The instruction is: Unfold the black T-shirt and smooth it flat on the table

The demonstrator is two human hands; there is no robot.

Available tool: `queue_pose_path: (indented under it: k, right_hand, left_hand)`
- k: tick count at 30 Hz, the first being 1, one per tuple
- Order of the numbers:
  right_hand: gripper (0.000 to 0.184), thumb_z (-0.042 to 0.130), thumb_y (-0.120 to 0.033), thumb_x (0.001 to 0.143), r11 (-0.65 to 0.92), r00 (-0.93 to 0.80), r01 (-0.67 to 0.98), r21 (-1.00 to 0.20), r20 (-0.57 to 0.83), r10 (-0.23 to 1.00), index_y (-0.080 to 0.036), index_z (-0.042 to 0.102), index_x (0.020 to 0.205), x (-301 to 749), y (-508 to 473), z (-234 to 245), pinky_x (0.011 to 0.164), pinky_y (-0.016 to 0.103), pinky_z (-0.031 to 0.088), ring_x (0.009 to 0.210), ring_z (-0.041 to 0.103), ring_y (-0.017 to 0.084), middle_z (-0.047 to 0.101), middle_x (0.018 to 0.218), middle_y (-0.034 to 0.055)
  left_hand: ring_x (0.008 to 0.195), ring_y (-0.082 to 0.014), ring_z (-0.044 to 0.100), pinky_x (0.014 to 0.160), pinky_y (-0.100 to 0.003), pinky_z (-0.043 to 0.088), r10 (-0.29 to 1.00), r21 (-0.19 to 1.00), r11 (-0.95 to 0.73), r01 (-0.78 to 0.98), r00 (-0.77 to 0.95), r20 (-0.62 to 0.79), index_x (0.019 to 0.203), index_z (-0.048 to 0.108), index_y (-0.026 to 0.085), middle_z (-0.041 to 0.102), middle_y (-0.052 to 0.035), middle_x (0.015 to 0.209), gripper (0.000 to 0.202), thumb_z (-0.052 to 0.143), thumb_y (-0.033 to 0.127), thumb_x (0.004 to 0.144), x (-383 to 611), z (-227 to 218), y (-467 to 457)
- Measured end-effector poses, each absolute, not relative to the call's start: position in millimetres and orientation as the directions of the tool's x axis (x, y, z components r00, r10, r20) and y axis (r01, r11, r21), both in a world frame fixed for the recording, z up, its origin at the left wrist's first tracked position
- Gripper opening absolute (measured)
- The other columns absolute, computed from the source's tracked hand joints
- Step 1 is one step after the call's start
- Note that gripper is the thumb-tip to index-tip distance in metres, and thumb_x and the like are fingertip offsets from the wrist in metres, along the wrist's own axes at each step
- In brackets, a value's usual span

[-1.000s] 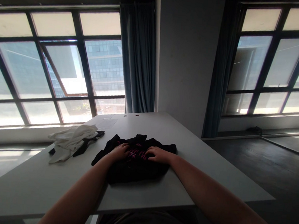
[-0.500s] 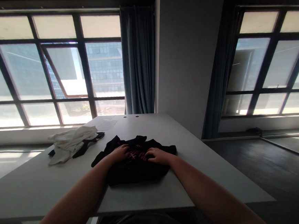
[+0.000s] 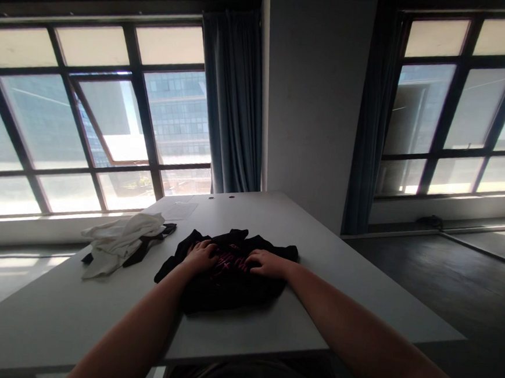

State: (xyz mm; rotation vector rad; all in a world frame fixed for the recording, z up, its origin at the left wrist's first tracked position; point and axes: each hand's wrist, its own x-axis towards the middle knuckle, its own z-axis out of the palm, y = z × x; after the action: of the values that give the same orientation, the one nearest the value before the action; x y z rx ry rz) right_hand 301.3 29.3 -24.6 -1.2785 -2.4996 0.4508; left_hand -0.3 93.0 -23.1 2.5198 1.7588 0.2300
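Hands both on cloth. Your left hand [image 3: 201, 255] rests on the left part of the black garment [image 3: 227, 283], fingers bent over the fabric; you cannot tell if they pinch it. Your right hand [image 3: 268, 263] lies palm down on its right part, fingers flat, gripping nothing. The garment, pink print up, is bunched mid-table [image 3: 312, 322]. White cloth [image 3: 120, 238] is heaped well left; a sheet of paper [image 3: 176, 209] lies beyond.

Dim backlit room, glaring windows [image 3: 87, 123], wide-angle edge distortion.
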Motion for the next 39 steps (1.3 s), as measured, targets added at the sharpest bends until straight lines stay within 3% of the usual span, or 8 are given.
queue_pose_path:
  k: [7,13,16,21,27,31,34,39]
  right_hand:
    - [0.044,0.068,-0.034,0.090,0.546,-0.556,0.740,-0.393,0.099,0.825,-0.021,0.071,0.132,299.9,26.7,-22.1,0.119,0.043,0.038,0.134,0.053,0.030,0.057,0.144,0.0132]
    - [0.044,0.069,-0.033,0.088,0.522,-0.511,0.782,-0.340,0.129,0.850,-0.021,0.072,0.130,297.7,31.5,-26.5,0.116,0.043,0.041,0.130,0.057,0.032,0.061,0.139,0.0132]
    - [0.041,0.068,-0.032,0.088,0.516,-0.489,0.794,-0.321,0.165,0.856,-0.020,0.073,0.127,296.7,34.4,-29.3,0.114,0.042,0.042,0.126,0.059,0.031,0.065,0.133,0.0130]
    - [0.045,0.067,-0.030,0.087,0.441,-0.393,0.832,-0.337,0.203,0.897,-0.020,0.071,0.130,297.1,35.3,-31.9,0.113,0.039,0.043,0.124,0.059,0.029,0.058,0.135,0.0135]
    - [0.059,0.066,-0.029,0.087,0.240,-0.157,0.873,-0.424,0.223,0.962,-0.016,0.059,0.145,297.8,32.9,-29.8,0.115,0.040,0.040,0.126,0.059,0.030,0.044,0.147,0.0178]
    - [0.070,0.065,-0.031,0.088,0.143,-0.068,0.880,-0.452,0.179,0.982,-0.018,0.049,0.155,298.2,31.3,-27.4,0.117,0.043,0.039,0.133,0.056,0.034,0.031,0.159,0.0197]
    - [0.077,0.064,-0.032,0.088,0.126,-0.058,0.893,-0.431,0.169,0.984,-0.022,0.040,0.161,299.8,32.5,-28.3,0.117,0.044,0.039,0.137,0.053,0.036,0.022,0.166,0.0184]
    - [0.068,0.063,-0.031,0.087,0.219,-0.167,0.919,-0.327,0.180,0.969,-0.018,0.053,0.153,303.7,37.6,-32.0,0.117,0.040,0.038,0.138,0.053,0.033,0.053,0.150,0.0171]
  left_hand:
    - [0.149,-0.0371,0.038,0.125,-0.059,0.022,0.932,0.107,-0.360,0.927,0.353,0.084,0.150,0.052,0.032,0.047,-0.0078,0.158,0.065,0.047,0.061,0.092,0.4,-18.0,87.1]
    - [0.130,-0.0406,0.058,0.107,-0.061,0.040,0.965,0.076,-0.221,0.972,0.207,0.162,0.143,0.056,0.025,0.065,-0.0171,0.139,0.059,0.045,0.057,0.094,5.7,-0.1,72.5]
    - [0.119,-0.0399,0.066,0.099,-0.056,0.046,0.968,0.070,-0.174,0.982,0.157,0.195,0.143,0.056,0.024,0.073,-0.0191,0.124,0.059,0.036,0.057,0.098,7.1,6.1,69.6]
    - [0.110,-0.0357,0.070,0.087,-0.044,0.052,0.973,0.021,-0.203,0.979,0.199,0.119,0.115,0.071,0.021,0.075,-0.0189,0.114,0.053,0.037,0.058,0.098,5.0,4.9,73.0]
    - [0.109,-0.0335,0.068,0.090,-0.046,0.051,0.954,0.024,-0.262,0.965,0.255,0.158,0.112,0.071,0.023,0.075,-0.0150,0.110,0.042,0.042,0.050,0.098,2.8,0.0,75.9]
    - [0.122,-0.0342,0.058,0.097,-0.048,0.050,0.904,0.044,-0.367,0.929,0.345,0.253,0.108,0.074,0.026,0.068,-0.0119,0.126,0.033,0.050,0.044,0.094,0.5,-4.7,77.9]
    - [0.133,-0.0344,0.050,0.107,-0.053,0.044,0.876,0.073,-0.443,0.894,0.414,0.246,0.102,0.076,0.029,0.063,-0.0061,0.141,0.028,0.054,0.041,0.092,-0.1,-6.9,79.6]
    - [0.126,-0.0306,0.058,0.114,-0.053,0.036,0.837,0.082,-0.530,0.844,0.505,0.209,0.095,0.076,0.027,0.071,-0.0050,0.127,0.029,0.050,0.041,0.096,3.6,-6.0,78.9]
